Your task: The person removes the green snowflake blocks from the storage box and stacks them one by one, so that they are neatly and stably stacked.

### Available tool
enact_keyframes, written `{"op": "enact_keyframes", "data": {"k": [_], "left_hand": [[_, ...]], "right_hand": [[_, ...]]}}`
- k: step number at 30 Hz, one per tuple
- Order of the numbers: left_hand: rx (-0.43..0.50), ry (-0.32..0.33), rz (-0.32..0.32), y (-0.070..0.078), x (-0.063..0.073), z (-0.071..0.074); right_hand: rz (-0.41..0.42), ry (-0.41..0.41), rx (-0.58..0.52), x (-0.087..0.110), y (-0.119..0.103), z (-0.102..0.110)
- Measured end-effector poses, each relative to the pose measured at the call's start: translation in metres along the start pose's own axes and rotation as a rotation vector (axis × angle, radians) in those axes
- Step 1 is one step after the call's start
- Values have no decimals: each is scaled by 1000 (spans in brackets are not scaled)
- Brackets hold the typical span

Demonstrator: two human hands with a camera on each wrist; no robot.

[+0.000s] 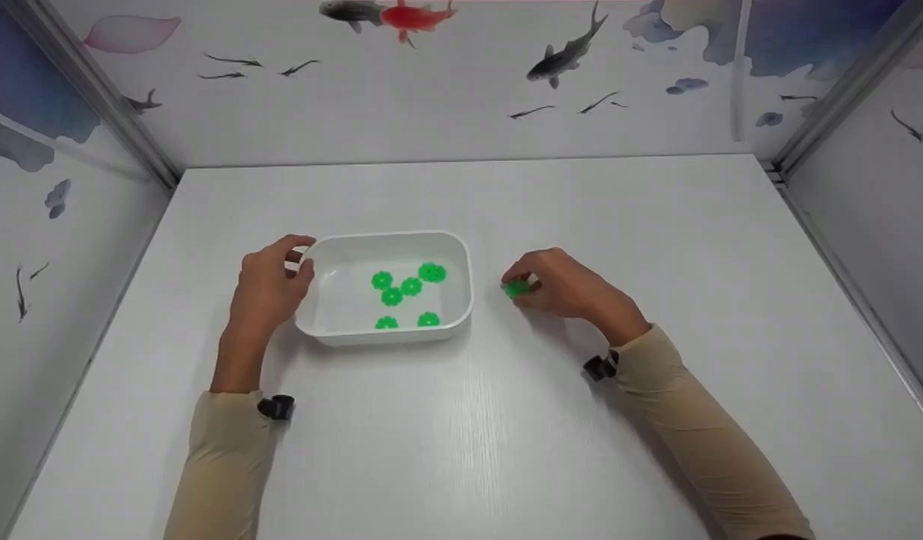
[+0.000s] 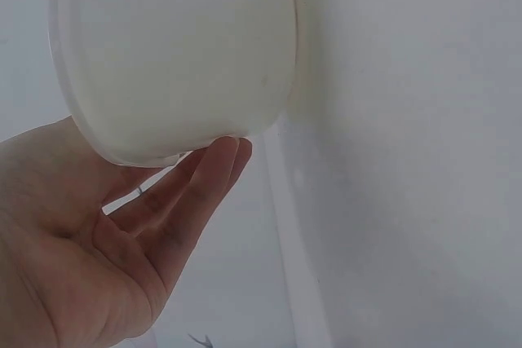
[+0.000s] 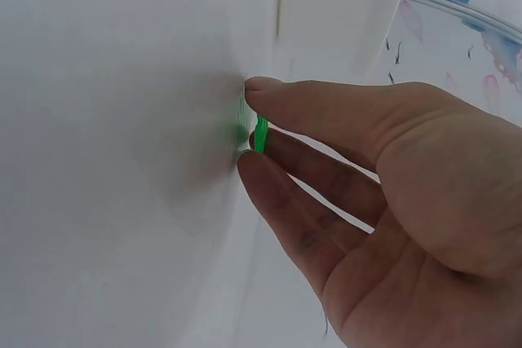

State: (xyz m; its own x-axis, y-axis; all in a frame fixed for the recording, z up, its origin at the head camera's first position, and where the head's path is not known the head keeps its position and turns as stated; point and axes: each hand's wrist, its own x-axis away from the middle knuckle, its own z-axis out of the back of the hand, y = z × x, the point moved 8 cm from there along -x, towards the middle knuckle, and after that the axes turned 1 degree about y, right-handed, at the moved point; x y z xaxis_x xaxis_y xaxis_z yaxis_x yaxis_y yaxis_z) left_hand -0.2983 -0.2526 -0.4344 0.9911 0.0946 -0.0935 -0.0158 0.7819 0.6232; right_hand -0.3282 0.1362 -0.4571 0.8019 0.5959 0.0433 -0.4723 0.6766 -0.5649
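A white plastic basin (image 1: 386, 337) with rounded corners stands on the table, and several small green flower-shaped pieces (image 1: 392, 296) lie on its floor. My left hand (image 1: 268, 289) holds the basin by its left end, near the far corner. In the left wrist view its fingertips (image 2: 218, 160) are against the basin wall (image 2: 188, 55). To the right of the basin, my right hand (image 1: 555, 285) pinches another green flower-shaped piece (image 1: 516, 288) between thumb and fingers. The right wrist view shows this piece (image 3: 261, 134) edge-on, with the fingertips (image 3: 249, 165) right at the table surface.
The white table (image 1: 461, 450) has a faint grain. A back wall (image 1: 461, 97) printed with fish rises behind it, and printed side panels with metal frame posts (image 1: 94, 82) flank it. Black wrist cameras (image 1: 278, 407) sit at both tan sleeves (image 1: 221, 465).
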Motion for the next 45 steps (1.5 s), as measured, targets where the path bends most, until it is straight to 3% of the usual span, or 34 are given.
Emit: {"op": "enact_keyframes", "data": {"k": [18, 31, 45], "left_hand": [[-6, -4, 13, -1, 0, -2], [12, 18, -26, 2, -1, -1], [15, -6, 16, -1, 0, -1]], "right_hand": [[-59, -4, 18, 0, 6, -2], [-7, -11, 14, 2, 4, 1], [-25, -5, 23, 0, 2, -1]]}}
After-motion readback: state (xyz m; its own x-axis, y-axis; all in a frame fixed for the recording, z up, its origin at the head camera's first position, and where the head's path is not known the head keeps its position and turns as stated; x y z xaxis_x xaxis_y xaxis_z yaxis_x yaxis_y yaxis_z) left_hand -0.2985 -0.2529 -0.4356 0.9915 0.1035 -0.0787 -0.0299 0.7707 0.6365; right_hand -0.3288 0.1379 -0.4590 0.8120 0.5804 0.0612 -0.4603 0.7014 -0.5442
